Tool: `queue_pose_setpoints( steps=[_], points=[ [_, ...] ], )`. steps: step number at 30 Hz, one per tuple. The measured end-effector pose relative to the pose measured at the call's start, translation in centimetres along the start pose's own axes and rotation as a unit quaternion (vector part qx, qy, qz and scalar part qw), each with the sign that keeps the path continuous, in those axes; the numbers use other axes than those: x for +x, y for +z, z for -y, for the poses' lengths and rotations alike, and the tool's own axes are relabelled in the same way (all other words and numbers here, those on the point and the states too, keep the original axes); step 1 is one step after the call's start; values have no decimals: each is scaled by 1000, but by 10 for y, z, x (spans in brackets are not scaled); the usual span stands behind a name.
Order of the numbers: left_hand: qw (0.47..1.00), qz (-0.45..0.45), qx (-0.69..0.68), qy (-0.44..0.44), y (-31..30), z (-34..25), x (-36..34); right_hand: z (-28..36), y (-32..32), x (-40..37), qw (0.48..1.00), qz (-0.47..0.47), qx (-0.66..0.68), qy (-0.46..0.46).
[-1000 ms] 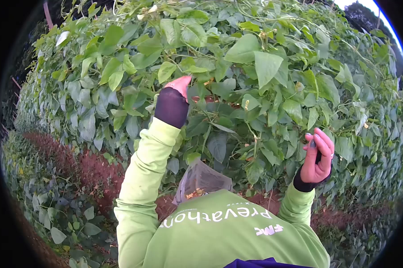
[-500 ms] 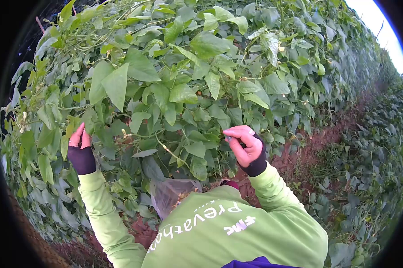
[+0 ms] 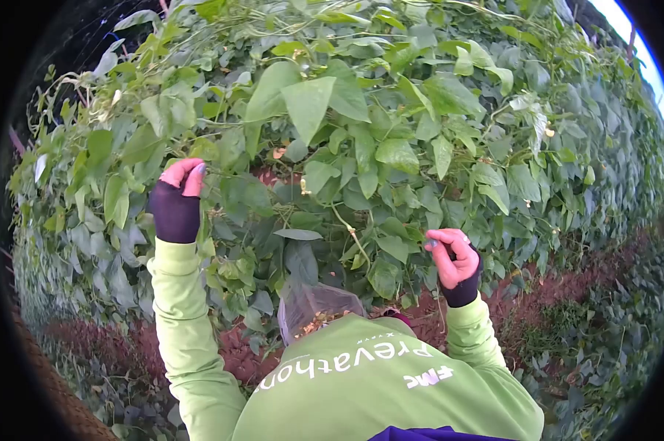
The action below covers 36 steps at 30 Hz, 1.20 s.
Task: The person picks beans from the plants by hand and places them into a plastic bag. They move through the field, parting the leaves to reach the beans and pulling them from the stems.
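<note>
My left hand (image 3: 179, 197), in a dark fingerless glove, is raised among the leaves at left. Its thumb and fingers are pressed together beside the vine foliage (image 3: 144, 143); what is between them, if anything, is hidden. At the right, my right hand (image 3: 455, 259) is pinched closed in front of the vines, thumb against forefinger. Whatever it may hold is too small to name. A thin pale strand hangs below that wrist. Against my chest, a clear plastic bag (image 3: 302, 307) holds small yellowish-brown pieces (image 3: 319, 320).
A dense wall of leafy vines (image 3: 398, 154) fills the view ahead. A yellowish stem (image 3: 352, 231) and a pale flower (image 3: 305, 187) stand out near the middle. Reddish soil (image 3: 530, 309) runs along the base, with low green plants (image 3: 604, 331) at right.
The view has swung left, so the plants appear farther right. My left hand has moved up and right in view, its fingers now closer together. My right hand sits lower and farther right, still pinched.
</note>
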<state>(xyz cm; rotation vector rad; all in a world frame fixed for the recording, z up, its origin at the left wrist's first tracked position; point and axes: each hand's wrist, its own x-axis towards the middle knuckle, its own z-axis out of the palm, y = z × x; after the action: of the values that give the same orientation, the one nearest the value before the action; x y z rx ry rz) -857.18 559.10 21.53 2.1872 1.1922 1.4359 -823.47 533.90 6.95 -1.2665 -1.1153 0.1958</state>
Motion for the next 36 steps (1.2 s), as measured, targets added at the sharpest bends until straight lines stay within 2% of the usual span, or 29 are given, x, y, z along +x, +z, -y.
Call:
queue_pose_setpoints(
  steps=[1, 3, 5, 9, 11, 12, 15, 19, 20, 22, 23, 25, 26, 27, 29, 30, 31, 33, 34, 36],
  points=[
    [997, -3, 52, 64, -4, -7, -2, -3, 2, 0, 1000, 12, -3, -18],
    [985, -4, 112, 134, -13, -19, -8, 2, 7, 1, 999, 23, 25, 25],
    [981, -7, 120, 154, -21, -20, -13, 3, 11, 2, 999, 35, 6, 19],
    [984, -17, 121, 127, -39, -27, -32, 13, 23, 7, 998, 58, 19, -10],
    [998, 6, 49, 46, -46, -32, -56, 20, 35, 12, 996, 75, 44, -22],
    [997, 58, 43, 35, -48, -37, -71, 30, 41, 11, 993, 88, 79, 17],
    [969, 244, -25, 13, -37, -26, -128, 42, 61, 11, 984, 140, 114, 4],
    [921, 367, -97, -89, 1, 24, -218, 59, 94, 18, 968, 211, 109, -75],
    [924, 359, -97, -95, 3, 27, -229, 67, 104, 21, 962, 237, 115, -75],
    [859, 474, -7, -192, 2, 32, -250, 76, 127, 23, 948, 273, 139, -82],
    [862, 464, -11, -202, 2, 41, -265, 78, 139, 24, 944, 288, 141, -83],
    [933, 325, -80, -130, -2, 58, -297, 80, 161, 22, 924, 341, 132, -112],
    [919, 298, -120, -229, -25, 34, -293, 75, 173, 20, 916, 360, 130, -120],
    [919, 288, -122, -239, -36, 34, -302, 75, 185, 17, 907, 376, 121, -145],
    [964, 175, -117, -165, -63, 36, -324, 78, 208, 8, 896, 423, 95, -95],
    [951, 174, -134, -216, -81, 35, -334, 71, 222, 2, 891, 442, 86, -51],
    [955, 104, -143, -239, -95, 26, -344, 60, 238, -2, 889, 443, 71, -94],
    [928, 19, -184, -323, -120, 25, -373, 52, 269, -7, 889, 440, 62, -112],
    [928, 12, -182, -326, -131, 23, -388, 50, 285, -10, 897, 423, 75, -104],
    [917, -87, -97, -378, -154, 16, -415, 51, 312, -14, 904, 404, 72, -120]
  ],
)
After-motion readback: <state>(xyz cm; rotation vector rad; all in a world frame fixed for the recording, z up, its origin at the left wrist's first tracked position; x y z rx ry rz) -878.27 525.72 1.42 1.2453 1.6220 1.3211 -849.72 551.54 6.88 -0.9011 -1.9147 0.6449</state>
